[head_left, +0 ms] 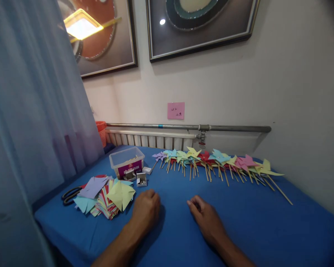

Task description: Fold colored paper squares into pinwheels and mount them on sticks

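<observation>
Hands [146, 208] [208, 221] loosely curled | cut papers [121, 194] left (scissors [75, 188] partly beneath) | tub [130, 168], pinwheels [218, 157] beyond

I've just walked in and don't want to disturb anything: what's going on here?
A person rests both hands, curled, on a blue cloth, with nothing visible in either. The left hand is beside a pile of cut paper; the right hand touches only the cloth. Paper pinwheels on sticks lie in a row near the wall. Scissors and a clear tub are on the left.
</observation>
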A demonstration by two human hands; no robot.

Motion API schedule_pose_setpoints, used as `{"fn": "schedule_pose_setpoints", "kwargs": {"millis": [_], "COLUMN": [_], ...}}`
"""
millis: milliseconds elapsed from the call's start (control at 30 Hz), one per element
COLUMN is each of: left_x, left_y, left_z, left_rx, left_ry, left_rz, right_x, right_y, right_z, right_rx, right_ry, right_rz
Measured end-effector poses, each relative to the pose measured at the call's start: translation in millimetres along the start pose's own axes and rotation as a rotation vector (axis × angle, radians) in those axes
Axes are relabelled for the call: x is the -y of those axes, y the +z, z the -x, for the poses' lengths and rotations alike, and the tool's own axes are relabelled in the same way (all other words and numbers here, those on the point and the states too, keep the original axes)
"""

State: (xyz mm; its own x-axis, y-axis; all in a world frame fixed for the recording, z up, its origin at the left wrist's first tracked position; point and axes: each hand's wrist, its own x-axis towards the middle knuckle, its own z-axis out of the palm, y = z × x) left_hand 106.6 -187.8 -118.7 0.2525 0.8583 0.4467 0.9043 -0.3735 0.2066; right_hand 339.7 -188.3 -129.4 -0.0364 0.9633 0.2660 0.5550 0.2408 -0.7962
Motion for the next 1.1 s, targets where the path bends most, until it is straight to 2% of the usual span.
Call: {"fn": "schedule_pose_setpoints", "kwargs": {"millis": [167,267,500,633,733,800,900,967,1033,1100], "left_x": [44.6,59.6,66.1,63.0,51.6,39.4,17.3,2.1,-11.9,-22.5], "left_y": [-20.9,-24.6,-20.3,-29.5,-44.4,-54.8,-62.7,-58.9,-47.5,-29.7], "left_z": [46.0,61.3,64.9,60.6,45.2,25.7,-15.1,-44.5,-69.1,-83.9], "left_rx": [-0.196,-0.236,-0.365,-0.440,-0.521,-0.526,-0.341,-0.220,-0.048,0.093], "left_ry": [-0.077,-0.117,-0.125,-0.133,-0.163,-0.201,-0.392,-0.471,-0.505,-0.515], "left_rz": [-0.403,-0.516,-0.499,-0.392,-0.162,0.124,0.707,1.079,1.308,1.446], "right_x": [-1.2,-1.9,-1.0,1.6,1.6,-0.3,-4.1,-5.6,-6.0,-6.1], "right_y": [2.0,2.9,1.6,0.7,1.0,1.9,4.2,5.4,5.3,3.4], "right_z": [-0.9,-1.5,-2.5,-2.1,-1.0,-1.6,-8.4,-16.5,-24.4,-28.9], "right_rx": [0.010,-0.003,0.014,0.024,0.020,0.004,-0.034,-0.070,-0.096,-0.073], "right_ry": [-0.002,-0.002,0.013,0.023,0.024,0.021,0.062,0.174,0.297,0.323], "right_rz": [-0.016,-0.008,0.004,0.016,0.001,-0.028,-0.164,-0.353,-0.618,-0.873]}}
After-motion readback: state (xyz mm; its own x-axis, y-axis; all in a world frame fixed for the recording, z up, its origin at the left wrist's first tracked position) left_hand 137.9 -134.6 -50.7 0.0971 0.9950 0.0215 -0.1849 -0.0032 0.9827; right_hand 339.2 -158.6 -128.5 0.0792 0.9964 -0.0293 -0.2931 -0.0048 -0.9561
